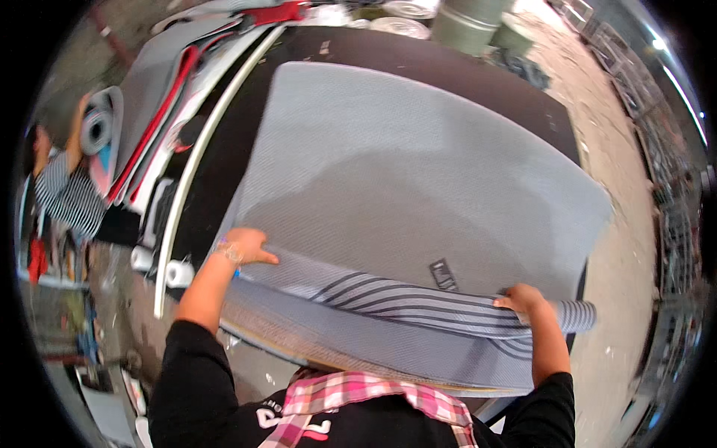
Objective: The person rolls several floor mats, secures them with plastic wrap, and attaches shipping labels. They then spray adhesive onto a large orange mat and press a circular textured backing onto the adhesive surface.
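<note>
A large grey mat [418, 179] with a fine ribbed texture lies spread over a dark table in front of me. Its near side is turned into a loose roll [403, 305] with curved black stripes, which runs across from left to right. My left hand [245, 245] is closed around the roll's left end, its thumb pointing right along the mat. Toward the other end, my right hand [523, 298] wraps over the roll, thumb pointing left; a narrower striped end sticks out beyond it. A small dark label [444, 275] shows on the mat just past the roll.
Along the table's left side runs a long pale bar [213, 123]. Two white rolls [178, 273] stand by its near end. Farther left, a person in a striped sleeve [71, 196] handles a grey roll [97, 131] beside stacked grey and red sheets. A green drum [467, 26] stands behind the table.
</note>
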`<state>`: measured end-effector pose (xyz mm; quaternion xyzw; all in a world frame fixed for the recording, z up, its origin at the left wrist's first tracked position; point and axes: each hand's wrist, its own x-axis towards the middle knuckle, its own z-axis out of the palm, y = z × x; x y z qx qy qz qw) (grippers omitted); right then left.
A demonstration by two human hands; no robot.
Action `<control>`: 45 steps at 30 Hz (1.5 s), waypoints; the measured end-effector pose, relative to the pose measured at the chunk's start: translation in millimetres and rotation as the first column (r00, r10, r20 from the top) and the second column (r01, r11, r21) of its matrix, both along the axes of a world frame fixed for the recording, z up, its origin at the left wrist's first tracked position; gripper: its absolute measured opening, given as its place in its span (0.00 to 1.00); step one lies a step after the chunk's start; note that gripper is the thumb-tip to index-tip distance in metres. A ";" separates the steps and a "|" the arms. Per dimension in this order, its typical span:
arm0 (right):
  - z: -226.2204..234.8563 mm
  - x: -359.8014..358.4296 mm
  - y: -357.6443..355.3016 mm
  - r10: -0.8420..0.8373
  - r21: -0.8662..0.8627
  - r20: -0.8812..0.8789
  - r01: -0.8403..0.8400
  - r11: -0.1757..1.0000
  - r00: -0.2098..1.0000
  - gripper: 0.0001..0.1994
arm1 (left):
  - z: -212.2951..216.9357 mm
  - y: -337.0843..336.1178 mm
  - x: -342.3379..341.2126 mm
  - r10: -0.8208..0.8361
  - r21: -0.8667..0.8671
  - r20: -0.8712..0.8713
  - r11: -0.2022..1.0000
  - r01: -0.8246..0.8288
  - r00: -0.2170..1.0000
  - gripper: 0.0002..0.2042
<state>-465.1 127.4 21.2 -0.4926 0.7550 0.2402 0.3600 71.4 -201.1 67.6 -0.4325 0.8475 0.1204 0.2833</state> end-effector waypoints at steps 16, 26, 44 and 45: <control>60.7 -33.2 129.8 -0.242 -0.165 -0.183 0.213 0.963 0.953 0.32 | -69.2 91.7 -110.2 -0.095 -0.251 -0.587 0.965 -0.069 0.804 0.21; 19.8 -19.5 123.2 -0.035 -0.612 -0.431 -0.263 0.746 0.902 0.15 | -44.6 107.0 -118.1 -0.316 -0.423 -0.472 0.900 0.103 0.823 0.14; 44.4 34.6 14.6 0.001 -0.850 -0.380 -0.349 0.394 0.925 0.43 | -12.9 -4.7 -186.8 -0.187 0.064 -0.197 0.977 0.203 0.962 0.34; 36.8 35.9 9.8 -0.026 -0.846 -0.351 -0.305 0.437 0.936 0.44 | -10.7 -3.8 -194.0 -0.151 0.067 -0.224 0.983 0.170 0.963 0.34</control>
